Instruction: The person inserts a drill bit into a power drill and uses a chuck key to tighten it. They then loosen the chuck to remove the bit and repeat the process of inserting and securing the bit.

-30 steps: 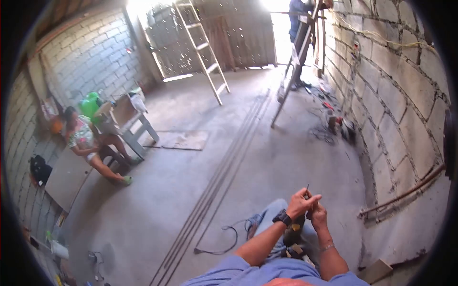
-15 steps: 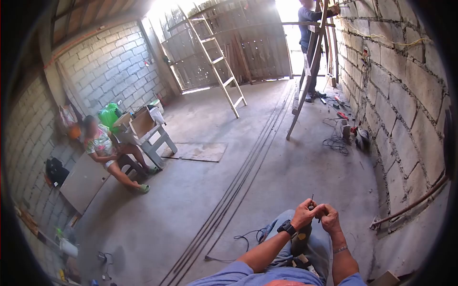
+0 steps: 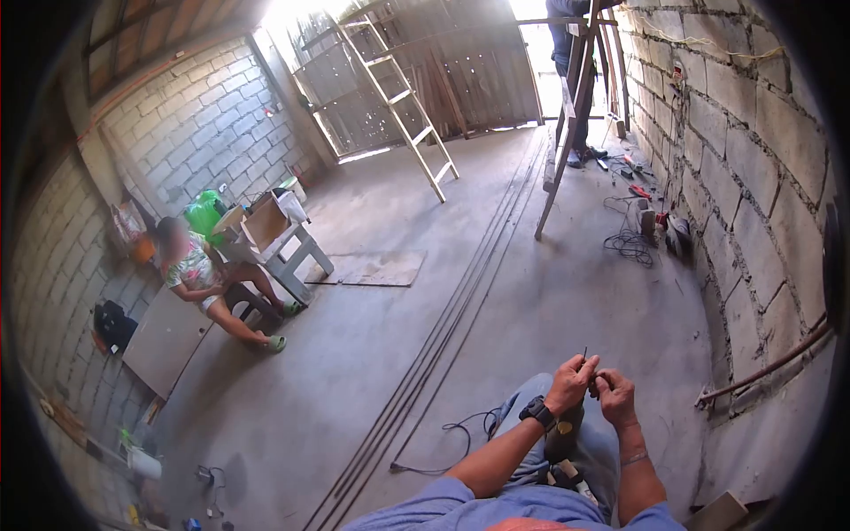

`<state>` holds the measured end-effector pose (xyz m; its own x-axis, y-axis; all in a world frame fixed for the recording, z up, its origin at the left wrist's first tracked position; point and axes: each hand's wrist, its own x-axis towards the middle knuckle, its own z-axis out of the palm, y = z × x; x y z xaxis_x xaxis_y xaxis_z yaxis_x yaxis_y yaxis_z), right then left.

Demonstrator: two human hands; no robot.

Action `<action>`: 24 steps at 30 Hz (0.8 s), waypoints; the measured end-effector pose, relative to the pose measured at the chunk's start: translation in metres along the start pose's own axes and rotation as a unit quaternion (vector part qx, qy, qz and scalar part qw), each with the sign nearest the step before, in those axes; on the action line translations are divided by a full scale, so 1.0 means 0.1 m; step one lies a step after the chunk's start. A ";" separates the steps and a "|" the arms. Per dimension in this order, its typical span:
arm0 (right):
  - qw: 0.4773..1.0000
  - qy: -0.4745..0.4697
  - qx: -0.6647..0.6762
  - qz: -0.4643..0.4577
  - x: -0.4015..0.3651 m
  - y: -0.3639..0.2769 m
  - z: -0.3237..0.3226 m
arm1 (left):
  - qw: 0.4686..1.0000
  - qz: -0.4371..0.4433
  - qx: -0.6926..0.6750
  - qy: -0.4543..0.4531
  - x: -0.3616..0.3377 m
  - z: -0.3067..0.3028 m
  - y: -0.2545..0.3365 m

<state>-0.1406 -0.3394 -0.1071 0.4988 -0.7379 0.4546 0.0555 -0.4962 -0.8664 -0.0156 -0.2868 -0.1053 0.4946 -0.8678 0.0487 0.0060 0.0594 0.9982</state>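
Note:
A power drill [image 3: 560, 442] with a dark body lies between my legs, its nose pointing away from me. My left hand [image 3: 569, 385], a black watch on its wrist, is closed around the drill's front end. From above those fingers pokes a thin drill bit [image 3: 584, 351]. Just to the right, my right hand [image 3: 615, 396] has its fingers pinched together close to the drill's front. Whatever sits in that pinch is too small to make out. My fingers hide most of the chuck.
Long steel bars [image 3: 443, 332] run along the floor at my left, beside a black cord [image 3: 456, 429]. A person [image 3: 567, 80] stands by a wooden ladder [image 3: 567, 133]; tools [image 3: 639, 190] lie nearby. Another person [image 3: 208, 274] sits left. A block wall [image 3: 739, 177] borders the right.
My right hand has drawn slightly apart from my left, which stays around the drill's front. The view has tipped a little downward, and the standing person's upper body has left the frame.

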 end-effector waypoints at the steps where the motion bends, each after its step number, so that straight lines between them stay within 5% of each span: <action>1: 0.992 -0.047 0.061 0.097 0.04 0.02 -0.06 | 1.000 -0.007 -0.002 -0.005 0.02 -0.01 -0.03; 2: 0.969 -0.093 0.122 0.192 0.07 0.02 -0.09 | 1.000 -0.014 -0.004 -0.010 0.03 -0.02 -0.07; 4: 0.963 -0.111 0.133 0.207 0.13 -0.06 -0.09 | 0.999 -0.019 -0.025 -0.012 0.06 -0.04 -0.08; 6: 0.994 -0.081 -0.067 -0.011 0.12 -0.18 -0.09 | 0.992 0.052 0.118 -0.005 0.06 -0.10 -0.17; 7: 0.983 -0.050 -0.135 -0.113 0.12 -0.05 -0.09 | 0.851 0.346 0.394 0.013 0.09 -0.16 -0.30; 8: 0.989 -0.055 -0.108 -0.083 0.10 -0.01 -0.10 | 0.860 0.283 0.422 -0.043 0.06 -0.21 -0.33; 9: 0.988 -0.109 -0.093 0.051 0.07 0.02 -0.13 | 0.794 0.424 0.433 0.044 0.08 -0.19 -0.42; 11: 0.993 -0.065 -0.065 0.069 0.10 -0.10 -0.09 | 0.767 0.437 0.466 0.063 0.07 -0.13 -0.38; 12: 0.993 -0.061 -0.079 0.060 0.11 -0.20 -0.11 | 0.824 0.321 0.464 -0.046 0.05 -0.16 -0.10; 13: 0.983 -0.076 -0.161 -0.046 0.06 -0.15 -0.14 | 0.889 0.255 0.378 -0.034 0.07 -0.12 -0.14; 14: 0.998 -0.040 -0.032 0.020 0.04 -0.14 -0.11 | 0.999 0.025 0.026 -0.025 0.03 -0.03 -0.03; 16: 0.997 -0.046 -0.047 0.052 0.00 -0.05 -0.16 | 0.999 0.016 0.033 -0.021 0.01 -0.02 -0.05; 18: 0.908 0.022 0.221 0.355 0.07 -0.05 -0.24 | 0.993 -0.047 -0.104 -0.034 0.04 -0.05 -0.09; 24: 0.909 -0.002 0.254 0.332 0.01 0.06 -0.36 | 0.973 -0.097 -0.202 -0.055 0.04 -0.33 -0.16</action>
<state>-0.1709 -0.3593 -0.1045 0.5709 -0.7957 -0.2026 0.1323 0.3327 -0.9337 0.0153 -0.2748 -0.1222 0.3540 -0.9282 -0.1143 0.4423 0.0585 0.8950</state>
